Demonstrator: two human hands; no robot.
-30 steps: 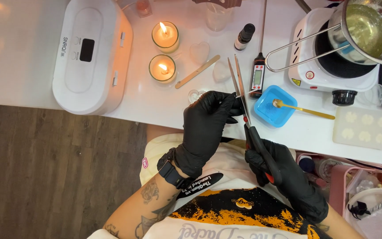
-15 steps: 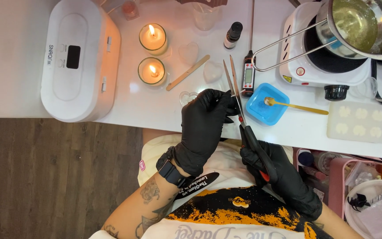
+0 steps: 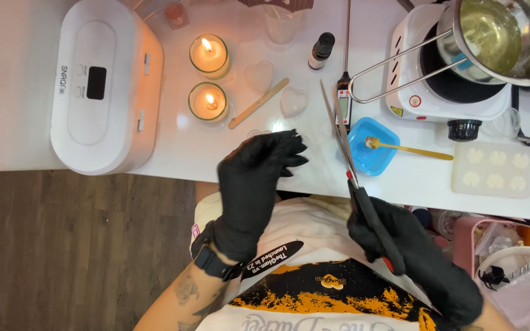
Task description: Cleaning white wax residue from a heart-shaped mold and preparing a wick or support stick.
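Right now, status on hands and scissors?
Right hand gripping scissors, blades shut, tips over table. Left hand open, fingers spread, holding nothing visible. Thermometer and blue tray near blades.

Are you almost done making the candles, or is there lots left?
Some looks done: two candles burn in glass jars, and a white mold holds six filled shapes. In hand: the right hand holds scissors, blades together; the left hand is open, holding nothing visible. Likely left: the pot on the hot plate still holds yellowish liquid, and two clear heart molds look unfilled.

Scissors [image 3: 363, 184] right of left hand [image 3: 256, 178]; candles [image 3: 208, 78] behind.
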